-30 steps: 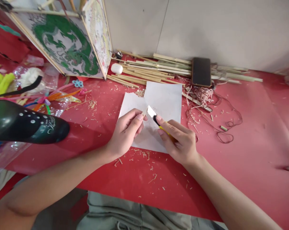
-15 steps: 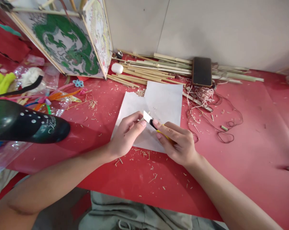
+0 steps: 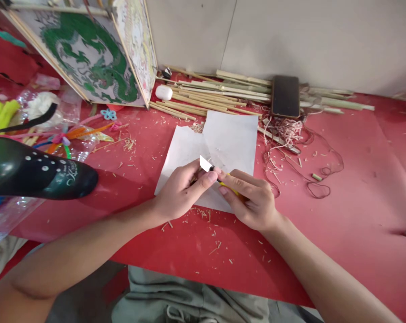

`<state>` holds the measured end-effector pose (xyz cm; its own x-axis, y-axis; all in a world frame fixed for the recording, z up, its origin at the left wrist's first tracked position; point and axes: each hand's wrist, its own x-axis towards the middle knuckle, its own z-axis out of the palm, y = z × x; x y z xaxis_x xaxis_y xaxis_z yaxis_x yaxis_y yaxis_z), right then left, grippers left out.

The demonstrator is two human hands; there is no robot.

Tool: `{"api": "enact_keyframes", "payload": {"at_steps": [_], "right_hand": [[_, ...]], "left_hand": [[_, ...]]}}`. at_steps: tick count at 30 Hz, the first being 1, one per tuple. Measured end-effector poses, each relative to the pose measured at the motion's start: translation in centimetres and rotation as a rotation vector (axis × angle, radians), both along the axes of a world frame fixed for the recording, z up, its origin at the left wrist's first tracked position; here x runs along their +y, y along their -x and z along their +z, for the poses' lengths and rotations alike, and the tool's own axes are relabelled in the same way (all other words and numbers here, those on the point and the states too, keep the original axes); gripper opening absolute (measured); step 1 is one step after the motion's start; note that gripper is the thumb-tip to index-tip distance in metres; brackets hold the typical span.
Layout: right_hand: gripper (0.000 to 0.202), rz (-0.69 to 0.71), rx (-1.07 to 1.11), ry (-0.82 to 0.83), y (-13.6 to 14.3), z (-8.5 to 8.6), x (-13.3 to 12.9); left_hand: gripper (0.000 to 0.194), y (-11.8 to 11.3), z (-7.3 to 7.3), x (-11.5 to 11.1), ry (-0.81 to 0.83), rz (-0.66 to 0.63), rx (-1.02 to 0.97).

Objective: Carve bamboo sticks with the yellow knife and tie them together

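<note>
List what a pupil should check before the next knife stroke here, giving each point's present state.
1. Right hand grips the knife firmly: ok.
2. Blade points away from the body: ok.
3. Left hand has its thumb tip beside the blade's base: not ok.
4. Piece being cut is visible and steady: cannot tell, the fingers hide it.
5. White paper lies under the hands to catch shavings: ok.
6. Phone and bamboo strips lie apart from the hands: ok.
</note>
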<state>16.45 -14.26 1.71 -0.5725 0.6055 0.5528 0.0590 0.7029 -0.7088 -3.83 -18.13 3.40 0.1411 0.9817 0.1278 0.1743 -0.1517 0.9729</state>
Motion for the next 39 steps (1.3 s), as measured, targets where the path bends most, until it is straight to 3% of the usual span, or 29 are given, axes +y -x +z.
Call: {"api": "enact_keyframes", "payload": {"at_steps": [7, 14, 24, 34, 39], "right_hand": [[0.059, -0.038, -0.018, -0.023, 0.0, -0.1, -0.1], [0.059, -0.128, -0.079, -0.052, 0.1, -0.1, -0.4], [0.059, -0.013, 0.014, -0.005, 0.1, 0.1, -0.3], [0.061, -0.181, -0.145, -0.12, 0.0, 0.0, -0.9], [0.062, -0.267, -0.176, -0.108, 0.2, -0.2, -1.3]], "left_hand": [[0.027, 0.4, 0.2, 0.2, -0.064, 0.055, 0.211], [0.031, 0.2, 0.1, 0.3, -0.065, 0.09, 0.18], [0.03, 0.7, 0.2, 0.1, -0.18, 0.084, 0.374], [0.033, 0.5, 0.3, 0.4, -0.149, 0.138, 0.301], [0.049, -0.4, 0.1, -0.4, -0.138, 0.104, 0.247]]}}
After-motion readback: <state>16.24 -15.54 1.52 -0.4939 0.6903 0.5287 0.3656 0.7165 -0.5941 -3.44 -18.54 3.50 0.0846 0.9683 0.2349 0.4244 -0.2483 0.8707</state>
